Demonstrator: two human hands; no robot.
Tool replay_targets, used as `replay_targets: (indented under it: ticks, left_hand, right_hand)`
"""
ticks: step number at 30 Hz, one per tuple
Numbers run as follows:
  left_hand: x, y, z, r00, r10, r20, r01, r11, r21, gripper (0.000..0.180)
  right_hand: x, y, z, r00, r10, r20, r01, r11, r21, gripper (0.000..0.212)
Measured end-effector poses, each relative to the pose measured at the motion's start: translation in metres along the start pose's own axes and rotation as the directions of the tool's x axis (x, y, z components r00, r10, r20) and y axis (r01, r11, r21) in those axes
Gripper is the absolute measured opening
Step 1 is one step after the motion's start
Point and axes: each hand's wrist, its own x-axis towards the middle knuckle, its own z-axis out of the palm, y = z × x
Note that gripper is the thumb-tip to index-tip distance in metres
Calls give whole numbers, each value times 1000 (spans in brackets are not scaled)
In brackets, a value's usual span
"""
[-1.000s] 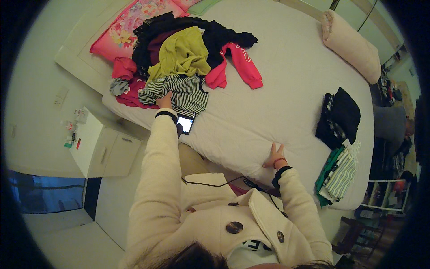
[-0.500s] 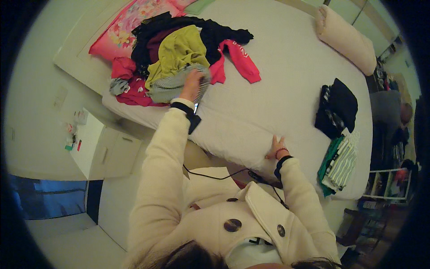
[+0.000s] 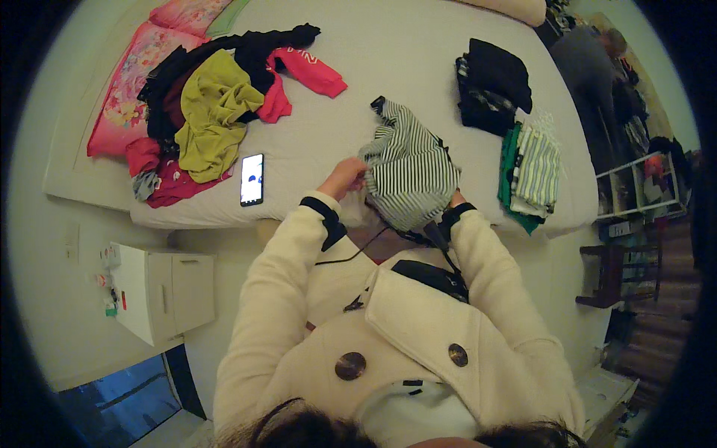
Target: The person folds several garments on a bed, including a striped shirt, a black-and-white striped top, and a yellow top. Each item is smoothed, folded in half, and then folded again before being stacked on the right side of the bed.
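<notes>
A black-and-white striped top (image 3: 411, 168) is bunched up at the near edge of the bed, in front of me. My left hand (image 3: 346, 179) pinches its left side, fingers closed on the cloth. At its lower right side is my right hand (image 3: 457, 198), gripping the fabric, with most of its fingers hidden behind it. Left of my left hand, a phone with a lit screen (image 3: 252, 179) lies on the sheet. Beyond the phone, a loose heap holds a yellow-green garment (image 3: 216, 112), black clothing (image 3: 258, 48) and a red sleeve (image 3: 314, 73).
On the right of the bed (image 3: 388, 52) lie folded dark clothes (image 3: 497, 82) and a folded stack of striped and green clothes (image 3: 536, 168). A floral pillow (image 3: 138, 78) rests far left. A white cabinet (image 3: 183, 291) stands left, and a black cable (image 3: 358, 252) crosses near my lap.
The striped top has left the heap and moved right, in front of me. My left hand came with it, and my right hand left the sheet for its side. The phone is now uncovered.
</notes>
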Motion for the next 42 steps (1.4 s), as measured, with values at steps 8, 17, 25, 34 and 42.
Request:
replay_targets:
  ticks: [8,17,25,34,42]
  left_hand:
    - [-11,-33,7,937,292,-194,14,521,854,18]
    - [-29,-19,87,629,738,-243,-496,622,606,48]
    - [-34,58,25,841,541,-9,-524,818,237,26]
    - [-107,136,32,899,310,308,-246,941,-231,25]
    - [-110,156,-27,889,354,291,-317,933,-167,37]
  right_hand:
    - [41,11,-14,952,62,299,-61,998,-13,57]
    - [2,0,48,676,-205,708,23,966,257,26]
    - [-8,-34,34,592,-628,505,805,436,-401,64]
    - [29,1,44,473,-766,435,842,249,-479,61]
    - [13,-98,-3,719,-606,339,689,686,-235,19]
